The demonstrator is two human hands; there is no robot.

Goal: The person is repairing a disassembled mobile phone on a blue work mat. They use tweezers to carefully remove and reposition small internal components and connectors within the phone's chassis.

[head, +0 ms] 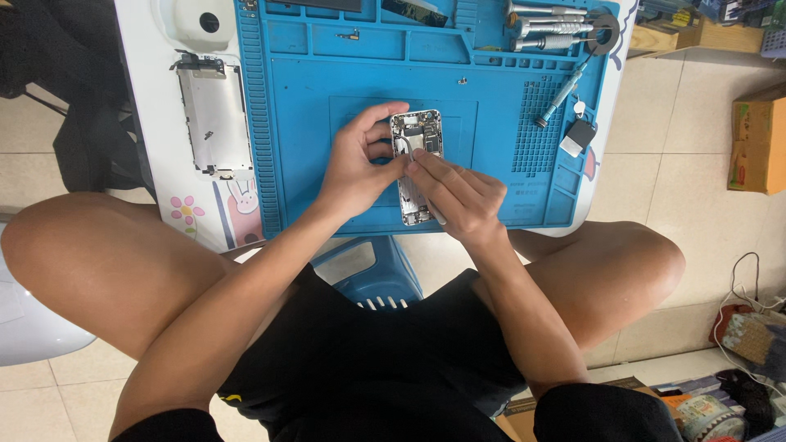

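Hands [360,168] [454,192] grip opened phone [417,135] on blue mat [327,123].

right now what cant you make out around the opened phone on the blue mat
Head view only:
- Lower half of the opened silver phone body: covered by the right hand.
- Thin grey tool tip: too small to identify; left hand overlaps it.
- Metal screwdrivers on the blue silicone work mat: cut by the top edge.

A detached phone screen [214,119], a pale silver rectangle with dark fittings at its ends, lies on the white table [155,98] by its left edge, just left of the blue mat [327,74]. A brown cardboard box [757,143] with green and red print stands on the floor at right.
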